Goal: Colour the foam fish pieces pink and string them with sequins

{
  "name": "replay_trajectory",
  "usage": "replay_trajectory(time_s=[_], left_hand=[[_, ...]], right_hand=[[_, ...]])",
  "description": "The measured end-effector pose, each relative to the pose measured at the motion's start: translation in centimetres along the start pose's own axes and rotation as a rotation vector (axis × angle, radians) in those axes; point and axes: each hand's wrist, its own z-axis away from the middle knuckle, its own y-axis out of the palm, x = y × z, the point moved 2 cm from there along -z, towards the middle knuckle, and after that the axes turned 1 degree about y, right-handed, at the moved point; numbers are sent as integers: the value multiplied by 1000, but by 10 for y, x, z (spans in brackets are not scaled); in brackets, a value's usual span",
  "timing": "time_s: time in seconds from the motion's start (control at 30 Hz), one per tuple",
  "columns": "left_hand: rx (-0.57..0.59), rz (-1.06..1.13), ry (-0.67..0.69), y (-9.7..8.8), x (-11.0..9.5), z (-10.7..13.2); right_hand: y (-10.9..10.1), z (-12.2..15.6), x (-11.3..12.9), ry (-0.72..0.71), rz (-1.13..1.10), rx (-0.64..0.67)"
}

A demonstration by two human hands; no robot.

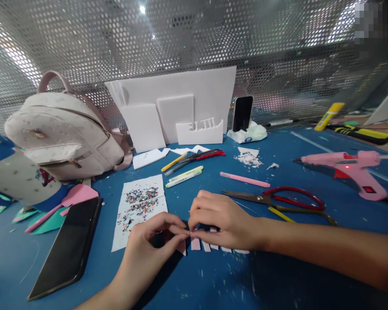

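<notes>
My left hand [145,241] and my right hand [224,221] meet fingertip to fingertip above the blue table. Both are closed in a pinch, and whatever they hold between them is too small and hidden to name. Under my right hand lies a row of small pale strips, with a pink strip [195,243] and a white strip [206,246] showing below the fingers. Beside my left hand is a white sheet [121,239] scattered with many-coloured shiny bits [144,196]. Scissors [280,200] with red handles rest just beyond my right wrist.
A pink glue gun [352,165] with a lit red light lies at right. Pens [184,176], a pink pen [245,179] and a cutter [194,160] lie ahead. White foam boards [207,84] stand behind. At left are a phone [66,249] and a backpack [67,133].
</notes>
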Motion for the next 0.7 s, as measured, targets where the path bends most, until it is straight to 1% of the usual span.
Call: replay_trajectory(time_s=[0.07,0.13,0.23,0.33,0.43,0.5,0.63,0.7], left_hand=[[-11,-37,28,-2,0,1],[-12,-80,71,-5,-2,2],[45,-139,150,-10,-6,4],[102,-154,205,-12,-9,4],[91,-169,213,-13,-10,2],[63,-193,194,-14,-8,2],[12,-231,142,-17,-2,1],[1,-242,142,-17,0,2]], right_hand=[[-2,-1,0,49,-42,-9],[-5,-3,-1,144,-111,-45],[-9,-4,-4,318,-216,-106],[-10,-5,-6,384,-264,-118],[-9,-5,-7,379,-239,-114],[-8,-5,-8,342,-217,-111],[-7,-6,-6,195,-197,-40],[-6,-6,-5,129,-184,4]])
